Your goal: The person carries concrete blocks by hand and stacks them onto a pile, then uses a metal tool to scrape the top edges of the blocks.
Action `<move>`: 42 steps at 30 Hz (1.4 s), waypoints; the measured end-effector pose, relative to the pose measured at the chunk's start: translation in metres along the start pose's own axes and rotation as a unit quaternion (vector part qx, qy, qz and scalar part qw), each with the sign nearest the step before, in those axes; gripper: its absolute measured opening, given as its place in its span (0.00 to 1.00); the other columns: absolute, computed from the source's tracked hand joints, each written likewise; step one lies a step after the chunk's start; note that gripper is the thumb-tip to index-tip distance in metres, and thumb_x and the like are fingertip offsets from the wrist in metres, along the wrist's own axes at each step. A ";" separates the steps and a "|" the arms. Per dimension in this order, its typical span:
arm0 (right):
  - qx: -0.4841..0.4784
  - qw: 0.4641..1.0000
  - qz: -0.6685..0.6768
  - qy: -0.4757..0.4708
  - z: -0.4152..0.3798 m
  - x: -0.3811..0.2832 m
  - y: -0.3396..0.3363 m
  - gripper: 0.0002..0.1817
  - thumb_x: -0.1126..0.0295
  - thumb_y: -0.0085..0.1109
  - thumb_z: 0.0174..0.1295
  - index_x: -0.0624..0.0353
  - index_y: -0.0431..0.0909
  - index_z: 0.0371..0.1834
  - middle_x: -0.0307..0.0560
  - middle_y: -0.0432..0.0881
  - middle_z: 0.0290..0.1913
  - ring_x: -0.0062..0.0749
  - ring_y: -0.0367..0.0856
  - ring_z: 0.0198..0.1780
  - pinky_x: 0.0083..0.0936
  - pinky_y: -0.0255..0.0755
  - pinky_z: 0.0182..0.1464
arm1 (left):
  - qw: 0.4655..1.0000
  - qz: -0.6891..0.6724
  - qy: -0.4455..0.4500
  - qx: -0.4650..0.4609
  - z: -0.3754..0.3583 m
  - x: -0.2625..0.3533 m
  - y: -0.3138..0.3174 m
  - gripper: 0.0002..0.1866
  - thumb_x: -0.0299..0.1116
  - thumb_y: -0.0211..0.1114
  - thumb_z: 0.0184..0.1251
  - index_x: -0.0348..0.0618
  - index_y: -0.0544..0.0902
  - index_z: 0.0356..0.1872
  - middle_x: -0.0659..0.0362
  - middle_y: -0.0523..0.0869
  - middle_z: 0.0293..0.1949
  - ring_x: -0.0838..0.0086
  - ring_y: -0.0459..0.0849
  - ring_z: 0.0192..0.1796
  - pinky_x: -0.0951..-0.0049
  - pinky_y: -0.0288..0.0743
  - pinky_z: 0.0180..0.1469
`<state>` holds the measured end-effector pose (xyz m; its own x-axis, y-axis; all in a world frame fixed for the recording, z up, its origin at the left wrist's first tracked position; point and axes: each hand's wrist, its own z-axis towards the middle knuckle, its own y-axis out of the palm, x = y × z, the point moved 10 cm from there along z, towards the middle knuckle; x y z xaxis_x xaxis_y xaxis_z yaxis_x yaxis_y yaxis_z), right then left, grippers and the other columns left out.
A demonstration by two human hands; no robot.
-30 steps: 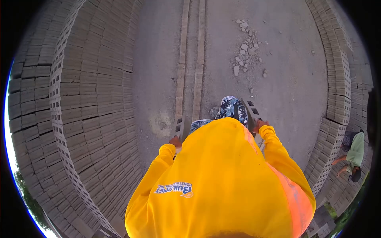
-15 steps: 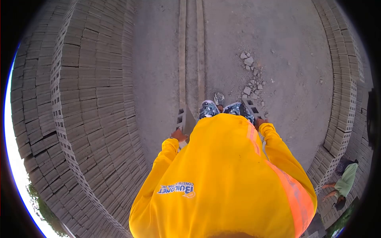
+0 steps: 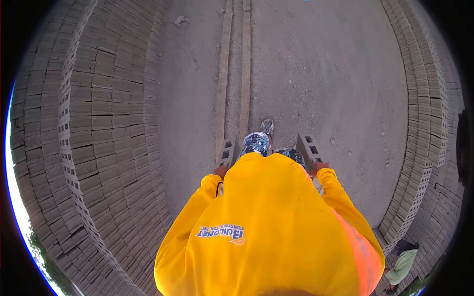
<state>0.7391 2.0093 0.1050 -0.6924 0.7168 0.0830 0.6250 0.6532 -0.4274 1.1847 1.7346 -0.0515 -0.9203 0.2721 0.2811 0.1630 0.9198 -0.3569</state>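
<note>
At my left side, my left hand is closed on a grey hollow concrete block, whose cored face points up. A second hollow concrete block hangs at my right side, with my right hand closed around it. Both blocks are beside my legs, off the ground, and their lower parts are partly hidden by my yellow shirt. My fingers are mostly out of sight behind the blocks. One shoe shows ahead of my patterned trousers.
Tall stacks of concrete blocks line the left, with another long stack on the right. Two parallel timber strips run ahead along the dusty ground. A person in a pale green top is at the lower right.
I have moved forward along the lane with both blocks still in my hands. The broken rubble ahead on the right has gone out of view, and the other person appears farther back.
</note>
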 end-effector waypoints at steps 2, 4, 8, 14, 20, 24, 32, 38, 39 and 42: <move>0.002 0.999 0.032 -0.006 0.019 0.001 -0.069 0.44 0.55 0.64 0.48 0.49 0.60 0.72 0.52 0.79 0.59 0.44 0.76 0.63 0.49 0.47 0.74 | 1.000 0.029 -0.001 -0.006 -0.014 0.053 -0.082 0.42 0.50 0.65 0.59 0.47 0.59 0.72 0.43 0.76 0.62 0.49 0.76 0.63 0.58 0.70 0.64; 0.009 0.999 0.036 0.001 0.051 0.006 -0.130 0.43 0.54 0.64 0.49 0.48 0.61 0.71 0.52 0.78 0.61 0.45 0.75 0.64 0.48 0.47 0.74 | 0.998 0.047 -0.022 0.020 -0.026 0.132 -0.193 0.42 0.52 0.65 0.60 0.50 0.59 0.73 0.45 0.77 0.62 0.48 0.76 0.62 0.59 0.71 0.63; -0.010 0.999 0.034 0.003 0.142 0.002 -0.243 0.41 0.51 0.62 0.53 0.45 0.59 0.72 0.52 0.75 0.64 0.45 0.72 0.66 0.50 0.46 0.74 | 0.998 0.000 -0.053 0.019 0.032 0.210 -0.327 0.44 0.49 0.68 0.58 0.46 0.58 0.73 0.46 0.71 0.67 0.51 0.71 0.68 0.58 0.60 0.72; -0.058 0.995 0.075 -0.025 0.313 0.016 -0.423 0.37 0.45 0.51 0.62 0.43 0.57 0.73 0.45 0.69 0.69 0.43 0.68 0.69 0.60 0.45 0.72 | 0.994 0.077 -0.076 0.013 0.162 0.321 -0.505 0.44 0.51 0.68 0.58 0.41 0.61 0.71 0.45 0.75 0.63 0.50 0.73 0.66 0.57 0.61 0.70; -0.060 0.998 0.008 0.028 0.391 0.002 -0.660 0.43 0.49 0.63 0.55 0.47 0.57 0.73 0.47 0.71 0.68 0.43 0.68 0.69 0.50 0.43 0.75 | 0.997 -0.004 -0.073 0.010 0.211 0.423 -0.713 0.45 0.52 0.67 0.57 0.42 0.59 0.72 0.44 0.75 0.64 0.50 0.73 0.66 0.59 0.66 0.68; -0.041 0.999 -0.020 0.023 0.417 -0.038 -0.839 0.44 0.47 0.63 0.56 0.45 0.56 0.75 0.49 0.72 0.67 0.43 0.67 0.70 0.46 0.47 0.75 | 0.997 -0.011 -0.080 -0.004 0.295 0.466 -0.811 0.48 0.54 0.68 0.54 0.44 0.58 0.73 0.44 0.74 0.64 0.50 0.73 0.66 0.60 0.65 0.68; 0.010 0.999 -0.024 0.022 0.564 -0.100 -1.153 0.47 0.48 0.65 0.51 0.45 0.54 0.75 0.51 0.75 0.65 0.44 0.70 0.68 0.46 0.45 0.76 | 0.999 -0.033 -0.022 -0.015 0.539 0.525 -1.012 0.50 0.56 0.69 0.50 0.43 0.60 0.72 0.43 0.74 0.64 0.51 0.74 0.66 0.60 0.64 0.69; 0.019 1.000 0.011 0.002 0.618 -0.165 -1.384 0.47 0.52 0.66 0.49 0.46 0.57 0.74 0.50 0.73 0.66 0.45 0.71 0.67 0.46 0.49 0.74 | 0.997 -0.029 -0.065 0.014 0.568 0.594 -1.222 0.49 0.54 0.69 0.51 0.44 0.59 0.72 0.45 0.74 0.64 0.53 0.72 0.67 0.56 0.59 0.71; 0.010 1.000 -0.005 0.005 0.633 -0.180 -1.419 0.46 0.52 0.66 0.50 0.46 0.57 0.74 0.51 0.73 0.66 0.45 0.71 0.67 0.46 0.48 0.74 | 0.996 -0.042 -0.071 0.024 0.572 0.602 -1.257 0.48 0.53 0.69 0.53 0.44 0.58 0.73 0.45 0.74 0.64 0.52 0.73 0.66 0.56 0.59 0.72; 0.003 0.999 -0.042 -0.024 0.739 -0.201 -1.487 0.48 0.49 0.66 0.50 0.45 0.54 0.75 0.51 0.70 0.68 0.45 0.68 0.70 0.48 0.46 0.75 | 0.994 -0.051 -0.090 0.039 0.613 0.628 -1.361 0.47 0.51 0.67 0.57 0.45 0.56 0.74 0.45 0.74 0.65 0.52 0.73 0.66 0.57 0.58 0.72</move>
<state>-0.3176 0.7133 0.0589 -0.7587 0.6471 0.0746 0.5626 0.7087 -0.4257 0.1665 0.4807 0.0643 -0.9803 0.1176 0.1587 0.0440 0.9132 -0.4051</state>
